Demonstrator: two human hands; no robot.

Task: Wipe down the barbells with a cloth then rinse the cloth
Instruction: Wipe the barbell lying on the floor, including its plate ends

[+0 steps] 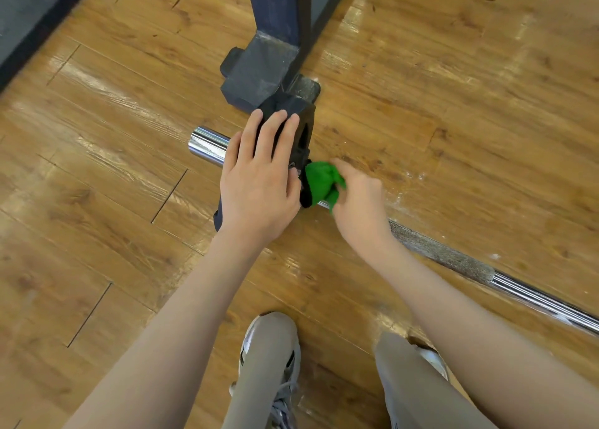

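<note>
Item: barbell [453, 253], chrome with a knurled grey section, lay on the wooden floor [113, 185], running from the centre left of the frame to the lower right edge; its polished sleeve end showed just left of centre. A black weight plate [299, 127] sat on the bar at mid-frame. No brand, label or writing could be read on any item. Left hand [259, 182]: palm down, fingers straight and spread, resting flat on the plate's top; the grip was open and clasped nothing. Right hand [359, 198]: fingers curled, the grip closed round a bunched green cloth [321, 182] pressed against the bar just beside the plate's right face, at centre frame. Both forearms were bare and reached in from the bottom of the frame. Dark rack post [275, 14] with a taped foot stood at upper centre, behind the plate. Grey shoes [269, 364] and tan trouser legs showed at lower centre.
</note>
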